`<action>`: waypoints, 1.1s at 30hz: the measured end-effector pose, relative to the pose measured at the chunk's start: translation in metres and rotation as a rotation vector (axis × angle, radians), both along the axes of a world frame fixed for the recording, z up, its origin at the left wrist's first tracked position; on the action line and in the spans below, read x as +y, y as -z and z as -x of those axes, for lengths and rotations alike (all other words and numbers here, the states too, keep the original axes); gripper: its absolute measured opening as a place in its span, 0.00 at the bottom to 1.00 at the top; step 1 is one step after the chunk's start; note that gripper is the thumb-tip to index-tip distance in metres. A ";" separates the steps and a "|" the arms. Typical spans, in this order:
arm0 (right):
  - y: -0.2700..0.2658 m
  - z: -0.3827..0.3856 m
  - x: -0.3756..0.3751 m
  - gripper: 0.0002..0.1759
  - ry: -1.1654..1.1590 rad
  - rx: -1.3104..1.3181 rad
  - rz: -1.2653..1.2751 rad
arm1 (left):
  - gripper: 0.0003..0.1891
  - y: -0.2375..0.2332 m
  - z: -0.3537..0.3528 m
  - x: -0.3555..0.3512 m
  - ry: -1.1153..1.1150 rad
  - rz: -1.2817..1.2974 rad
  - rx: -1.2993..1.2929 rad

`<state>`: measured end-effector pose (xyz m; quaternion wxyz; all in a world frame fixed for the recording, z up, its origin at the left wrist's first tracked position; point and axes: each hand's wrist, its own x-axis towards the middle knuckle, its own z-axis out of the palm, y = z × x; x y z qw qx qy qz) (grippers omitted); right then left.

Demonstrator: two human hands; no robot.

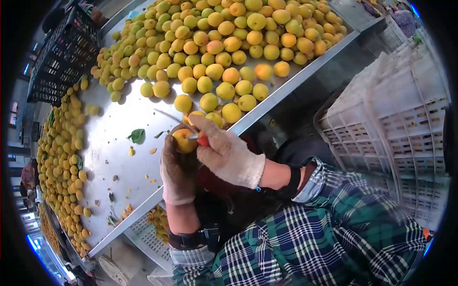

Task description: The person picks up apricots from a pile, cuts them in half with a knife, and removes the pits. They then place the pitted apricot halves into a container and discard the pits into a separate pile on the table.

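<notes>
My left hand (179, 167), in a stained whitish work glove, is closed around an apricot (182, 141) near the table's front edge. My right hand (226, 152), gloved the same way, grips a small knife with a red handle (203, 139). Its metal part meets the side of the apricot. A thin grey curved strip (172, 117) extends up and left from the right fingers. Just beyond my hands, loose apricots (208, 102) lie on the metal table (112, 162), at the near end of a large heap.
A green leaf (137, 136) and fruit scraps lie on the table. More apricots (62, 152) line its left side, below a black crate (64, 52). White plastic crates (381, 119) stand at right. Below the metal edge, another crate (150, 233) holds yellow-orange pieces.
</notes>
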<state>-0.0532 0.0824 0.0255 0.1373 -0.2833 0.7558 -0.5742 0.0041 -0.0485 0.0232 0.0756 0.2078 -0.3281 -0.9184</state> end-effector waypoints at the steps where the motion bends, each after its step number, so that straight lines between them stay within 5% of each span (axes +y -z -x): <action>1: -0.002 0.001 0.002 0.30 0.006 -0.037 0.018 | 0.21 0.002 -0.001 -0.003 0.035 -0.030 0.012; 3: -0.004 0.004 0.005 0.30 0.047 0.002 0.007 | 0.23 0.022 -0.005 -0.022 0.189 -0.100 0.132; 7: -0.008 0.006 0.012 0.31 0.030 -0.042 -0.045 | 0.24 0.022 0.008 0.006 -0.035 0.190 0.036; 9: -0.014 0.007 0.016 0.32 0.006 -0.078 -0.090 | 0.24 0.003 0.014 0.016 -0.013 0.016 0.018; 16: -0.007 0.009 0.020 0.33 0.018 0.102 -0.147 | 0.27 0.023 0.016 0.021 -0.039 0.592 -0.002; 21: -0.003 0.007 0.020 0.33 0.028 0.172 -0.177 | 0.28 0.009 0.018 0.027 -0.118 0.632 -0.081; 33: 0.007 -0.008 0.010 0.30 0.088 0.112 -0.231 | 0.25 0.012 0.012 0.020 -0.211 1.316 -0.005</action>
